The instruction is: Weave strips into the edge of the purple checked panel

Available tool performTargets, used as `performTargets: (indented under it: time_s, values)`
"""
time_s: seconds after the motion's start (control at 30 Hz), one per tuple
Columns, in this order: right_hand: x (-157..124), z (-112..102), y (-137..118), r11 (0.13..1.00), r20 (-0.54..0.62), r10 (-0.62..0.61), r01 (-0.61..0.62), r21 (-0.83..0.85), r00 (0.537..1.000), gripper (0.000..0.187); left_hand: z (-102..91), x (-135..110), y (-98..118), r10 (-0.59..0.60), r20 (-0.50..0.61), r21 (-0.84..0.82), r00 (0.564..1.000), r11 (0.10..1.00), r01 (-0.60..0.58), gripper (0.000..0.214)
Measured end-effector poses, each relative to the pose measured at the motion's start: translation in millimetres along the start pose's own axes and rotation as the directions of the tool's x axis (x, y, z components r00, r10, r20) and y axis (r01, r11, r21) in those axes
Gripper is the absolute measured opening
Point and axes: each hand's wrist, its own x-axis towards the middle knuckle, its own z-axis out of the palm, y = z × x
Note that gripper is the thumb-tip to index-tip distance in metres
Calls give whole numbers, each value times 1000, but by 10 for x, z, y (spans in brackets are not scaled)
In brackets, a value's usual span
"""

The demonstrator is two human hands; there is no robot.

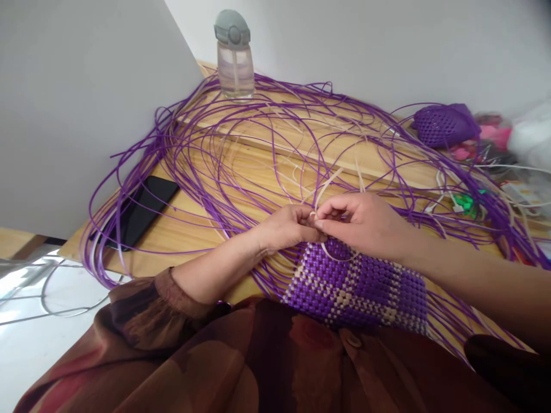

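A woven panel [365,289] of purple and cream plastic strips lies against my front, with long loose strips running out from its edges. At its far edge my left hand [290,229] is closed, thumb and fingers pinched on a cream strip. My right hand [359,221] meets it there, its thumb and forefinger also pinching the cream strip [329,183]. One end of that strip sticks up beyond the fingers, and a thin cream loop [338,258] curves below them over the weave. The fingertips partly cover the spot where the strips cross.
Long purple strips [206,198] sprawl over the wooden table [253,158]. A water bottle [235,57] stands at the back, and a black phone [144,209] lies left under strips. To the right are a purple netted bundle [445,125], green pieces [467,203] and plastic bags [534,135].
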Motion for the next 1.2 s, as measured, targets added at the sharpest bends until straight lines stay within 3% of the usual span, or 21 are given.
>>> performTargets:
  time_s: [0.13, 0.27, 0.43, 0.57, 0.7, 0.8, 0.9, 1.03, 1.1, 1.2]
  values:
    - [40, -102, 70, 981, 45, -159, 163, -108, 986, 18, -31, 3, 17, -45, -15, 29, 999, 999, 45, 26]
    - [75, -218, 104, 901, 148, -314, 344, -265, 938, 33, -59, 8, 36, -67, -30, 90, 997, 993, 70, 29]
    - [198, -184, 101, 980, 138, -197, 198, 9, 971, 19, -55, 15, 36, -59, -32, 52, 998, 997, 60, 28]
    - [301, -111, 142, 971, 160, -109, 70, 230, 981, 6, -46, 10, 36, -73, -48, 3, 996, 997, 73, 28]
    - [253, -195, 215, 940, 215, -26, -49, 338, 976, 16, -40, 15, 34, -79, -67, -12, 995, 997, 78, 29]
    - [134, -306, 190, 964, 231, -45, -19, 264, 972, 22, -38, 36, 13, -124, -76, -46, 989, 992, 121, 28]
    - [68, -322, 29, 989, 322, -144, 125, 79, 936, 19, -37, 49, -25, -151, -113, -46, 982, 988, 147, 21]
    - [266, -187, -200, 914, 269, -292, 350, -206, 918, 15, -30, 31, -64, -17, -189, -9, 982, 1000, 16, 21]
    - [441, -134, -204, 928, 187, -259, 298, -224, 948, 14, -25, 16, -59, 5, -166, -13, 986, 1000, -7, 25]
    - [607, -133, -68, 982, 118, -6, 28, -186, 993, 14, -16, 5, -28, -42, -109, -44, 993, 998, 37, 27]
